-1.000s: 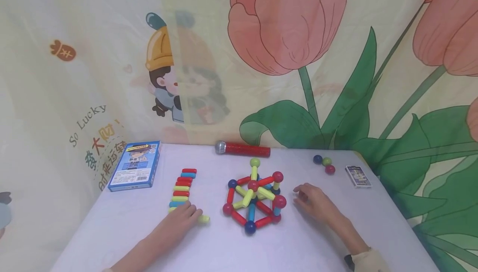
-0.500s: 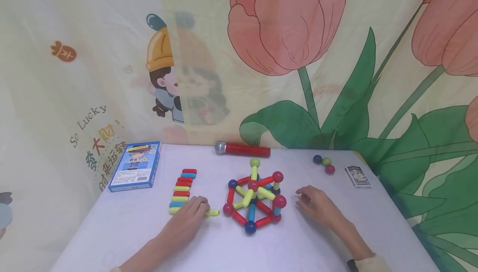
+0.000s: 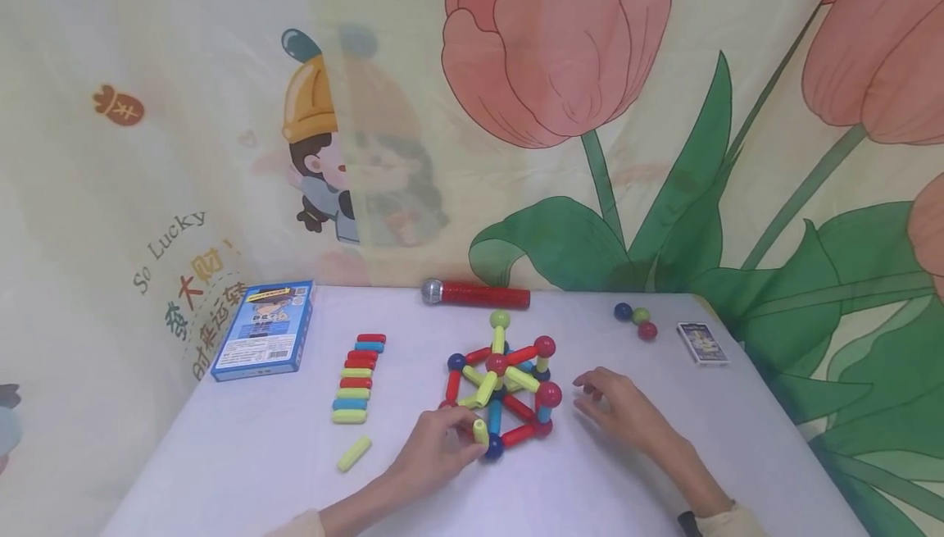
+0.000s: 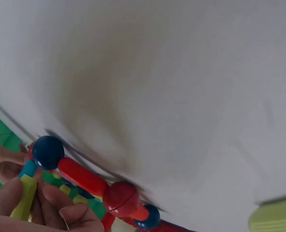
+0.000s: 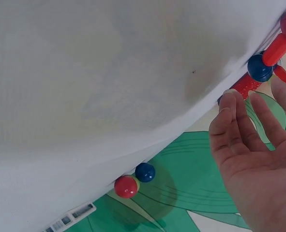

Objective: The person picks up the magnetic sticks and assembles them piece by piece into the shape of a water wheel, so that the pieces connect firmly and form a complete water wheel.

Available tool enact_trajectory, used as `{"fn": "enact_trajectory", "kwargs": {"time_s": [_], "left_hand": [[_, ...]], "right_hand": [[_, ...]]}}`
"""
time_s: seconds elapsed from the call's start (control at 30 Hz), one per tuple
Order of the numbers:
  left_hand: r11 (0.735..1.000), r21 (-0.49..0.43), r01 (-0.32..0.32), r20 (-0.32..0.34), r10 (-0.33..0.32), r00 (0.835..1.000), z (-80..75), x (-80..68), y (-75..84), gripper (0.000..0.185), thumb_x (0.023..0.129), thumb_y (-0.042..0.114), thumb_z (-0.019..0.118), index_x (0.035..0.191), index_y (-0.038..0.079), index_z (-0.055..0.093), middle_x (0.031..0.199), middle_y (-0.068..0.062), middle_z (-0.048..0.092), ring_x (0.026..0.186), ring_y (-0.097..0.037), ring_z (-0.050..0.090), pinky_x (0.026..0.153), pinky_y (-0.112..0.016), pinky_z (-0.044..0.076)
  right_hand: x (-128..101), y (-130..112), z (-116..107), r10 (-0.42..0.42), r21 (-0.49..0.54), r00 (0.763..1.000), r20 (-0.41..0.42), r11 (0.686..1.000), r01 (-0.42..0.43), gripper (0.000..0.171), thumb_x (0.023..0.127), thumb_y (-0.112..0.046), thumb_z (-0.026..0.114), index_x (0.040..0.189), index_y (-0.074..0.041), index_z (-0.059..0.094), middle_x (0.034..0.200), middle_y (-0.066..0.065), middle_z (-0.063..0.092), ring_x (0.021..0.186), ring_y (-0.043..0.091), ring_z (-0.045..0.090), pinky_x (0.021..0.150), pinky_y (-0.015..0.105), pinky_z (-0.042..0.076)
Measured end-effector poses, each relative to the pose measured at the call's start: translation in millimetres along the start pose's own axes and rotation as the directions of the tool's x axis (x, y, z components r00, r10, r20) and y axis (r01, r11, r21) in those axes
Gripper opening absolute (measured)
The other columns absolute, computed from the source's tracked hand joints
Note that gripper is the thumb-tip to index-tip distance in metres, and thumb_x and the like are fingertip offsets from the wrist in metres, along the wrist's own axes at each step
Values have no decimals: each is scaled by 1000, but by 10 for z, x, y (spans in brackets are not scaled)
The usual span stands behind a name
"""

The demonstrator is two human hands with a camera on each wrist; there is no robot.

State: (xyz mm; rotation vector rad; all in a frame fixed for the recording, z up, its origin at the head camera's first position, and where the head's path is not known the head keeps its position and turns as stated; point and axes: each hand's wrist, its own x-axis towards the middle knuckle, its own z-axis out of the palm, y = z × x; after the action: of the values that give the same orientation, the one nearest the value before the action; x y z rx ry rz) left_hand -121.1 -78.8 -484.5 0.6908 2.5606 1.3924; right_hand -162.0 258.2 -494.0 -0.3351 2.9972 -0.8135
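A person's left hand (image 3: 437, 448) pinches a yellow-green rod (image 3: 480, 432) at seven o'clock on a ball-and-rod hexagonal frame (image 3: 486, 390). The right hand (image 3: 623, 410), fingers relaxed and parted, is near three o'clock.

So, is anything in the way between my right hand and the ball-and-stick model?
Nothing visible: in the head view, only white table shows between your right hand and the model.
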Motion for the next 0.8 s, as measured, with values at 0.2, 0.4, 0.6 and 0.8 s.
{"fn": "enact_trajectory", "kwargs": {"time_s": [0.2, 0.4, 0.6, 0.8], "left_hand": [[993, 115, -1, -36, 5, 999, 106, 76, 6, 25, 90, 15, 90, 113, 11, 81, 101, 10, 77, 91, -3, 57, 80, -24, 51], [983, 184, -8, -27, 14, 1000, 137, 118, -3, 27, 90, 16, 90, 115, 10, 82, 105, 7, 80, 93, -5, 59, 80, -23, 52], [971, 240, -21, 6, 20, 1000, 104, 144, 80, 27, 89, 20, 91, 113, 13, 82, 102, 9, 76, 93, -7, 59, 82, -23, 56], [987, 161, 5, -12, -3, 1000, -64, 106, 112, 37, 91, 33, 89, 118, 12, 75, 107, 1, 71, 95, -12, 63, 79, -21, 55]], "right_hand": [[6, 25, -7, -2, -13, 1000, -10, 1000, 2, 29, 92, -16, 87, 119, -14, 75, 101, -6, 71, 94, 11, 68, 80, 28, 60], [32, 59, -43, -19, -20, 1000, -25, 1000, 18, 30, 93, -16, 86, 121, -12, 75, 103, -5, 71, 94, 12, 68, 80, 29, 60], [89, 115, -113, -46, -27, 998, -50, 999, 45, 33, 94, -15, 85, 125, -11, 74, 106, -2, 72, 95, 13, 68, 80, 28, 59], [181, 362, -350, -25, -32, 979, -203, 999, 19, 33, 99, -14, 79, 128, 0, 70, 108, 12, 71, 95, 26, 68, 79, 40, 60]]}}
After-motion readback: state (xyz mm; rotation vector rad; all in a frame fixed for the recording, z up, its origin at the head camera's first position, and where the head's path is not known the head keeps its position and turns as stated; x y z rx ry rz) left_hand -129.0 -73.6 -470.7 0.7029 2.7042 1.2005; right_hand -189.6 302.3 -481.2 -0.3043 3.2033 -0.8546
